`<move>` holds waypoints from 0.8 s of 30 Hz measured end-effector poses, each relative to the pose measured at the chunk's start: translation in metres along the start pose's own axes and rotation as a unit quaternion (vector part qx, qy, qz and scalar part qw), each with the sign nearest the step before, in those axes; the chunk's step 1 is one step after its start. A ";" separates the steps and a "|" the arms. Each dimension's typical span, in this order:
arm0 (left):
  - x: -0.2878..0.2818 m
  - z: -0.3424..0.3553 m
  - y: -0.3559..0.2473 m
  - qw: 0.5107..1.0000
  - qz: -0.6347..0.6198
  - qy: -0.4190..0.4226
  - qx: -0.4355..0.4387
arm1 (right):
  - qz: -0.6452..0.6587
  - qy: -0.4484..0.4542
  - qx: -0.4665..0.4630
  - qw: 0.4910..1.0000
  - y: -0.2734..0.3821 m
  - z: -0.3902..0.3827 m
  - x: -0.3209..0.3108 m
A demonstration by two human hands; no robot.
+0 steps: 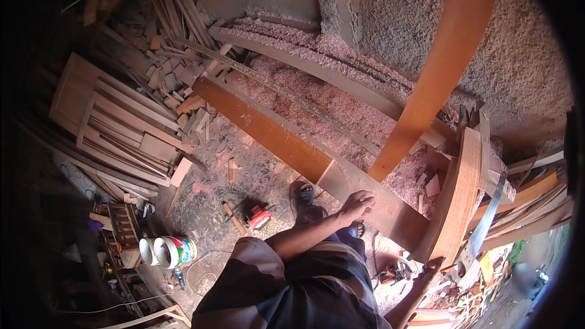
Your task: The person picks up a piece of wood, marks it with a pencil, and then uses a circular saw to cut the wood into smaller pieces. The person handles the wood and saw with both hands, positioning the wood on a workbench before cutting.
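Note:
A long board [375, 198] runs diagonally in front of me, its near stretch pale and dusty. Over this part is my left hand [356, 206], fingers loosely bent and apart, with nothing seen in them. A thick piece of timber [454, 204] with a light grained face stands across the board's right end. At its lower end is my right hand [434, 263], fingers closed against the wood and partly hidden. An orange-brown board face [262, 128] stretches to the far left. Another orange-brown plank [436, 79] rises against the wall, its lower end by the pale board.
Pink shavings [292, 88] fill the space behind the board. Wood offcuts [164, 79] and a slatted wooden panel [119, 119] lie left. A red power tool [260, 216], white buckets [173, 251] and cables are on the floor. More planks [524, 207] are stacked right.

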State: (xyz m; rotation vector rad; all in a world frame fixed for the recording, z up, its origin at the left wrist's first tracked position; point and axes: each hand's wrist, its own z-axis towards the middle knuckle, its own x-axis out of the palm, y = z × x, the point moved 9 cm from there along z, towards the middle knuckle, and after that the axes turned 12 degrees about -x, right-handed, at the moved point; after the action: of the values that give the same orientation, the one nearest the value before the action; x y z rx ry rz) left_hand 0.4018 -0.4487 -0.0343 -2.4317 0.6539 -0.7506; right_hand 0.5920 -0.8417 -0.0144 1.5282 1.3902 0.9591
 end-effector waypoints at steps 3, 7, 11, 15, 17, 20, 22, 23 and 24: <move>-0.133 -0.032 0.014 0.990 -0.038 -0.132 0.025 | -0.273 -0.007 0.104 0.956 -0.005 -0.004 -0.030; -0.263 -0.068 0.010 0.936 -0.134 -0.316 0.080 | -0.333 -0.006 -0.008 0.943 0.012 -0.019 -0.009; -0.331 -0.063 -0.014 0.905 -0.267 -0.317 0.095 | -0.339 0.148 -0.035 0.928 -0.011 -0.060 0.098; -0.378 -0.040 -0.053 0.895 -0.287 -0.311 0.138 | -0.378 0.360 -0.085 0.849 -0.064 -0.129 0.255; -0.398 -0.035 -0.057 0.921 -0.242 -0.288 0.103 | -0.354 0.463 -0.159 0.797 -0.090 -0.177 0.339; -0.424 -0.040 -0.037 0.939 -0.237 -0.247 0.039 | -0.346 0.460 -0.220 0.788 -0.095 -0.234 0.411; -0.451 -0.059 -0.006 0.928 -0.276 -0.250 0.008 | -0.407 0.483 -0.254 0.733 -0.088 -0.270 0.451; -0.461 -0.070 0.017 0.923 -0.295 -0.248 -0.009 | -0.395 0.497 -0.354 0.687 -0.075 -0.297 0.475; -0.477 -0.080 0.038 0.916 -0.294 -0.272 -0.014 | -0.391 0.491 -0.440 0.642 -0.062 -0.319 0.494</move>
State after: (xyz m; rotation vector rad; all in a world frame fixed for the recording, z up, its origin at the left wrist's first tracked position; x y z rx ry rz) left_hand -0.0078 -0.2305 -0.1767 -2.7032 -0.2997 -0.2261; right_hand 0.3196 -0.3200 0.0423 -0.4953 1.5870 1.5700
